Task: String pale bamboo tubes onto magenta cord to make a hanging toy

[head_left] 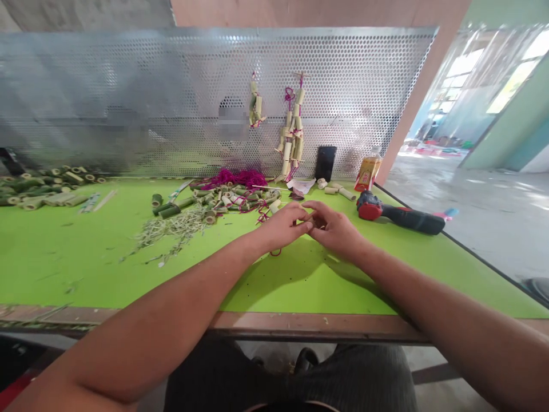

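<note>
Nearest the camera, dark trousers just under the edge of the green worktop. Above it, left hand and right hand together, fingers curled and tips meeting, apparently around something small. Mostly hidden there; cannot tell what, or whether firmly pinched by either. Just below the left hand, a loop of purple cord; just beyond, a pale bamboo tube. Limp, soft and very light, judging by that loop, and likely to tangle: best taken near an end between thumb and fingertip, then kept taut. Probably light but stiff in the tube's case, smooth enough to roll or slip, perhaps prone to split along the grain under a hard squeeze: better held around mid-length, with both ends left free. Farther left, more cut bamboo pieces; at right, lying well apart, a red-and-black power tool.
</note>
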The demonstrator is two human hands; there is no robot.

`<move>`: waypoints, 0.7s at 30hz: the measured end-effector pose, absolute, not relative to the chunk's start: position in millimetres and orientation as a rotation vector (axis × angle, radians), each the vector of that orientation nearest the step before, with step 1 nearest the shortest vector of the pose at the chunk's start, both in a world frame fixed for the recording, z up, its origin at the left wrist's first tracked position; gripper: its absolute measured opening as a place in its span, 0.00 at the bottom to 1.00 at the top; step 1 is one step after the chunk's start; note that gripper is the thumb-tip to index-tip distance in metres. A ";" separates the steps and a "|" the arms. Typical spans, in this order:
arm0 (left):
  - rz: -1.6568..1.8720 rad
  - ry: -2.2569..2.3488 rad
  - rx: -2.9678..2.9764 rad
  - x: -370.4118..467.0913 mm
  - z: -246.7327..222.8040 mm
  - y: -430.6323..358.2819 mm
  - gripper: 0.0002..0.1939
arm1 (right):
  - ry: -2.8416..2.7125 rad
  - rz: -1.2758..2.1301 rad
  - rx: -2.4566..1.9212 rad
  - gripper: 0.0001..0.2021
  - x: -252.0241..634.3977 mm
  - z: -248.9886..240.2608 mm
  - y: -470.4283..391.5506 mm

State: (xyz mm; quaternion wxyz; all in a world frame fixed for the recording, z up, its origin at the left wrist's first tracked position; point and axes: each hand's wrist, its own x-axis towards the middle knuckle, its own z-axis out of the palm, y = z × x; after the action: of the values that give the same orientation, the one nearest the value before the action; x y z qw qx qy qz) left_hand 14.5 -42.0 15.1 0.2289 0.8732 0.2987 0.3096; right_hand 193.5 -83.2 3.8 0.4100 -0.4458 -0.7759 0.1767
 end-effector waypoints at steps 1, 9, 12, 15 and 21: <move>0.834 0.784 2.456 13.2 16.0 -40.7 0.08 | -1.972 0.464 -1.108 0.20 193.8 2.2 -82.4; 0.808 0.668 2.699 6.5 20.6 -35.5 0.10 | -1.950 0.411 -1.174 0.11 194.3 1.5 -82.4; 0.790 0.676 2.678 4.9 22.0 -33.7 0.09 | -1.959 0.438 -1.181 0.12 194.3 -0.8 -81.2; 0.777 0.687 2.623 3.4 22.4 -31.7 0.06 | -1.974 0.503 -1.171 0.13 194.7 -4.2 -79.4; 0.825 0.843 2.439 0.5 23.1 -35.6 0.07 | -1.978 0.456 -1.174 0.15 193.3 -2.3 -80.9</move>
State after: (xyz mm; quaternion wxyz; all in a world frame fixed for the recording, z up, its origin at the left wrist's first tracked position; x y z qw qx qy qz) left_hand 0.5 -35.6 23.1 0.2146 0.8793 0.3040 0.2974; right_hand 193.3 -80.9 -2.3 0.3878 -0.4614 -0.7775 0.1792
